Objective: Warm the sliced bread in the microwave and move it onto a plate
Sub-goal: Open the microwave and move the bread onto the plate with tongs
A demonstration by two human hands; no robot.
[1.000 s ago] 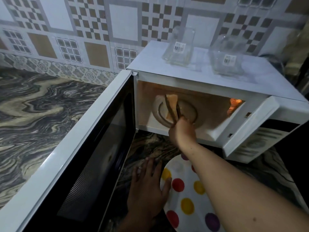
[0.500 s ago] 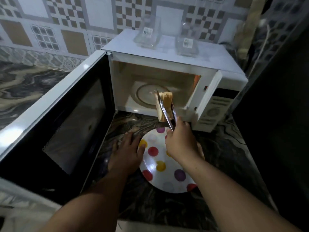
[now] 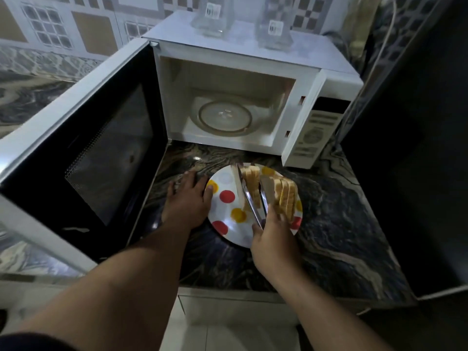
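Observation:
Slices of bread (image 3: 285, 196) lie on a white plate with coloured dots (image 3: 225, 196) on the dark marbled counter in front of the microwave (image 3: 253, 72). My right hand (image 3: 274, 239) grips metal tongs (image 3: 253, 198) whose tips rest among the slices over the plate. My left hand (image 3: 187, 198) lies flat on the counter, its fingers touching the plate's left rim. The microwave door (image 3: 83, 148) stands wide open to the left. Inside, the glass turntable (image 3: 225, 117) is bare.
Two clear glass containers (image 3: 274, 24) with labels stand on top of the microwave. A patterned tiled wall runs behind. A dark surface rises at the right, and the counter's front edge (image 3: 253, 292) lies just below my right wrist.
My right hand has drawn the tongs with the bread out of the microwave and lowered it onto the plate. My left hand has stayed at the plate's rim.

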